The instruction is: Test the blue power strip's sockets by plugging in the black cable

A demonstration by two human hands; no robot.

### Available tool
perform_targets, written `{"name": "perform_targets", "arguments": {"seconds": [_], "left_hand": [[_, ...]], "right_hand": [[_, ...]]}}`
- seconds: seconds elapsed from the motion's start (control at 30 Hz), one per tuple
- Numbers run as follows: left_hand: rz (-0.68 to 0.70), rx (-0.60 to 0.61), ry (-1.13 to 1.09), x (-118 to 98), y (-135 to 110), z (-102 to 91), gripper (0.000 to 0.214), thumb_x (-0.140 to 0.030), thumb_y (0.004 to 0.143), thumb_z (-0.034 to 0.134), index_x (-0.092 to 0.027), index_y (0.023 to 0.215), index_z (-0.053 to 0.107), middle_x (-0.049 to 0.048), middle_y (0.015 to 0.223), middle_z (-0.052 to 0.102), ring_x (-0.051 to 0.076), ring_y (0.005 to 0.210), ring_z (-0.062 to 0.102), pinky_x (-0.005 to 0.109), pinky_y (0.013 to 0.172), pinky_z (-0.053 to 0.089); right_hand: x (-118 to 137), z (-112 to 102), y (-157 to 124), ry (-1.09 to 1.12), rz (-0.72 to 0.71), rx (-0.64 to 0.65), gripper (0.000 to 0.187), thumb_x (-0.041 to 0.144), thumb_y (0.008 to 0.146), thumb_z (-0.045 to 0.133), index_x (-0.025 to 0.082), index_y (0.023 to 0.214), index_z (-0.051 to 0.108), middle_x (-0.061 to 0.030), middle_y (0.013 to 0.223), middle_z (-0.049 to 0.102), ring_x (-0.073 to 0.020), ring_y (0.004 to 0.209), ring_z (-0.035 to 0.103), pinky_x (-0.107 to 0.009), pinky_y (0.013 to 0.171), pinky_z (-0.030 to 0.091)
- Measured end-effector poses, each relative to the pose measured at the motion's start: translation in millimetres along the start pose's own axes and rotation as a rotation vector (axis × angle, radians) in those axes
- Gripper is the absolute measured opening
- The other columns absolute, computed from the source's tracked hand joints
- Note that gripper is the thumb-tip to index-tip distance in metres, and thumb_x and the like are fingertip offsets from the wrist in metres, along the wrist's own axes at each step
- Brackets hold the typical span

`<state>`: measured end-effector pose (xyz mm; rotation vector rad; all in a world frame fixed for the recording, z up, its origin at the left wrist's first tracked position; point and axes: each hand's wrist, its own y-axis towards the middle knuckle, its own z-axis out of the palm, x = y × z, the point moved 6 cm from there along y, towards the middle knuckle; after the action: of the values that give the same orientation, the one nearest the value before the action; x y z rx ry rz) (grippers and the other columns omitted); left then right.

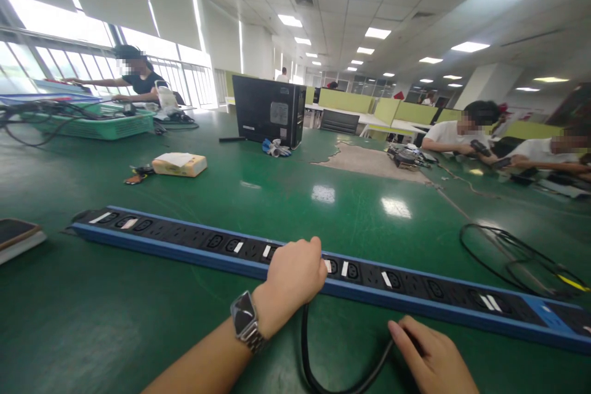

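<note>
Power strip, blue-edged, lying across the green desk. Left hand: closed on a black cable over the strip's middle. Right hand: half-curled at the cable, grip unclear.

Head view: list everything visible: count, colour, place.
Power strip: 1, blue and black, across front
Looped cable: 1, black, front centre
Table: 1, green, underneath
Flat object: 1, dark, left edge
Tissue pack: 1, yellow, left
Computer tower: 1, black, centre
Gloves: count unclear, blue and grey, beside tower
Basket: 1, green, left
Loose cables: count unclear, black, right
Electronics: several, dark, right
People nearby: 3, dark or white tops, both sides
Partitions: several, lime, background
Watch: 1, silver, left wrist
Left hand: 1, bare, over power strip
Right hand: 1, bare, beside looped cable
</note>
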<state>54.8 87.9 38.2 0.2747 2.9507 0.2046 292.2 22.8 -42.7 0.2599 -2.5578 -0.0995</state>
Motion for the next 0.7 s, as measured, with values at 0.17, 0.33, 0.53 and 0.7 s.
{"name": "perform_targets", "arguments": {"seconds": [0.17,0.33,0.53,0.7], "left_hand": [[0.028,-0.020,0.033,-3.4,-1.1,0.5,0.023,-0.030,0.085,0.042,-0.016,0.090,0.059,0.0128,0.078,0.068,0.029,0.073,0.067,0.037,0.063,0.049],[0.016,-0.033,0.024,1.2,-0.6,1.8,0.022,-0.031,0.085,0.044,-0.016,0.088,0.060,0.0120,0.079,0.068,0.028,0.074,0.067,0.035,0.064,0.049],[-0.002,-0.052,-0.069,-0.1,-1.0,-5.1,0.018,-0.027,0.084,0.046,-0.018,0.083,0.061,0.0101,0.077,0.069,0.027,0.074,0.066,0.035,0.064,0.047],[-0.053,-0.262,-0.185,7.5,-3.0,-79.9,0.029,-0.039,0.089,0.041,-0.022,0.099,0.062,0.0058,0.078,0.068,0.022,0.072,0.064,0.029,0.061,0.041]], "right_hand": [[-8.3,-3.0,0.6,-0.046,0.023,-0.045,0.039,0.056,0.089,0.043,0.025,0.095,0.066,-0.0030,0.085,0.071,-0.0189,0.078,0.066,-0.025,0.071,0.051],[1.9,-7.7,5.6,-0.143,-0.022,-0.137,0.054,0.052,0.090,0.044,0.026,0.137,0.047,-0.0040,0.102,0.070,-0.0176,0.076,0.068,-0.026,0.067,0.054],[18.0,6.2,10.4,-0.265,-0.040,-0.042,0.050,0.041,0.095,0.034,0.028,0.143,0.040,-0.0038,0.116,0.067,-0.0205,0.084,0.070,-0.031,0.073,0.057],[11.4,4.0,8.9,-0.280,-0.123,-0.090,0.048,0.036,0.097,0.033,0.026,0.144,0.039,-0.0041,0.125,0.063,-0.0208,0.100,0.068,-0.029,0.076,0.058]]}}
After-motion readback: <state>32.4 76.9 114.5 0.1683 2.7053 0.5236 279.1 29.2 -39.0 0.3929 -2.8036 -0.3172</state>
